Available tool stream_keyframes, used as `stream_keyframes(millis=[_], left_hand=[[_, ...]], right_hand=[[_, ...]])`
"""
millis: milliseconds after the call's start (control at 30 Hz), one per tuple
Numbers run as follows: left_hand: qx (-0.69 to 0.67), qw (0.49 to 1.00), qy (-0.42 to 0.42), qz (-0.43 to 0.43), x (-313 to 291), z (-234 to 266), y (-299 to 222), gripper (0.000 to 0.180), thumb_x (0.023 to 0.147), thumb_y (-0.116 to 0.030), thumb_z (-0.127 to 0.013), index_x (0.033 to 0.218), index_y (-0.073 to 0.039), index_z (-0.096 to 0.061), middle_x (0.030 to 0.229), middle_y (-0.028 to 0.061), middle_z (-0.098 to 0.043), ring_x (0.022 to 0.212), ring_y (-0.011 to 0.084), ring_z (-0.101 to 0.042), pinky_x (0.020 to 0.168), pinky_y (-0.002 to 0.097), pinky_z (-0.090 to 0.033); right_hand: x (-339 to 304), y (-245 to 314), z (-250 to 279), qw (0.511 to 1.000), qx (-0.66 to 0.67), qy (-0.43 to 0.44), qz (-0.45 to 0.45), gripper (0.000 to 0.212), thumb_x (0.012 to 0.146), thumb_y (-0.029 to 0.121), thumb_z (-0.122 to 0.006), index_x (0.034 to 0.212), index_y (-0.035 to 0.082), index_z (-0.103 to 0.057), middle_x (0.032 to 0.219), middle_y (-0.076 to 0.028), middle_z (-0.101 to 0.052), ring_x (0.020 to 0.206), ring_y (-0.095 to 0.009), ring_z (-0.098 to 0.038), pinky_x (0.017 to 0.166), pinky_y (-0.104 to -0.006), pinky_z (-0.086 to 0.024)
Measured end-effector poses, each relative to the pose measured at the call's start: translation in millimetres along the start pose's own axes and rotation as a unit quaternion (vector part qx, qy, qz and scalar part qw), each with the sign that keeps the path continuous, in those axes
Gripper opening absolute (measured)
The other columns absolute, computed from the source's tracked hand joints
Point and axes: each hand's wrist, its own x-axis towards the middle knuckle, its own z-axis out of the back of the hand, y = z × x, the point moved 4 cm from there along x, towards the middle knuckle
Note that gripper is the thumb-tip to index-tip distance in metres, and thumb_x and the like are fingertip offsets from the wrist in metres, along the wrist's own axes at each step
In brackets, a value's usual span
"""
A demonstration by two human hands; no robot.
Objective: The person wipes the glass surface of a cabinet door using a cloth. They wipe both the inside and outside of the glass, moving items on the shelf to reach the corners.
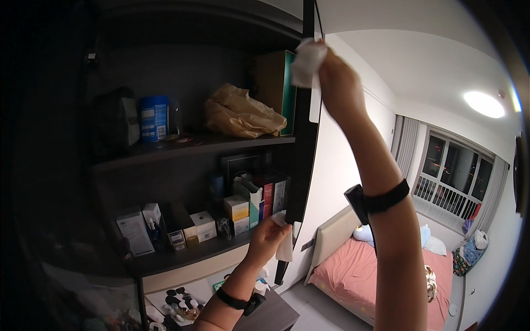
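Raised high, my right hand [339, 80] is closed on a white wipe [308, 63], blurred by motion, at the upper part of the dark upright panel [305, 149] along the cabinet's right side. Lower down, my left hand [266, 238] pinches a second white wipe [285, 248] beside the same panel, in front of the lower shelf. Part of this wipe hangs below the fingers. Each forearm wears a black strap with a small dark device. Left of my right hand, a crumpled brown paper bag [243, 113] lies on the upper shelf [221, 146].
A blue canister [154, 118] and a tall box with a green edge [288, 94] stand on the upper shelf. Several small boxes [204, 226] line the lower shelf. Bottles [185, 309] stand underneath. To the right are a pink-covered bed [348, 273] and a window [450, 168].
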Motion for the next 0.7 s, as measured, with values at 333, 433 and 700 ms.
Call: stream_keyframes(millis=[333,433,700], left_hand=[[0.076,0.986,-0.139,-0.059,12.6,26.6,-0.7,0.042,0.095,-0.039,-0.039,0.104,0.000,-0.050,0.093,0.0090,-0.056,0.089,0.0199,-0.052,0.079,0.0290,-0.039],[0.240,0.954,-0.129,-0.127,20.3,22.9,-11.2,0.047,0.093,-0.044,-0.041,0.103,0.001,-0.049,0.090,0.0143,-0.056,0.084,0.0279,-0.055,0.075,0.0341,-0.042],[0.235,0.954,-0.143,-0.121,22.6,36.6,-5.6,0.059,0.087,-0.056,-0.042,0.100,0.002,-0.051,0.081,0.0161,-0.055,0.074,0.0296,-0.056,0.067,0.0361,-0.044]], right_hand=[[-91.3,-23.8,-91.8,0.980,0.184,-0.002,-0.074,0.044,0.088,0.004,-0.047,0.130,0.015,-0.044,0.123,-0.016,-0.053,0.105,-0.032,-0.057,0.087,-0.0365,-0.046],[-101.7,-23.6,-109.4,0.966,0.256,-0.015,-0.037,0.042,0.094,0.021,-0.038,0.134,0.006,-0.036,0.138,-0.016,-0.037,0.129,-0.033,-0.033,0.104,-0.0379,-0.029],[5.7,-15.8,-111.3,0.962,0.255,-0.090,0.045,0.039,0.095,0.022,-0.036,0.131,0.009,-0.043,0.139,-0.013,-0.036,0.129,-0.030,-0.033,0.103,-0.0376,-0.031]])
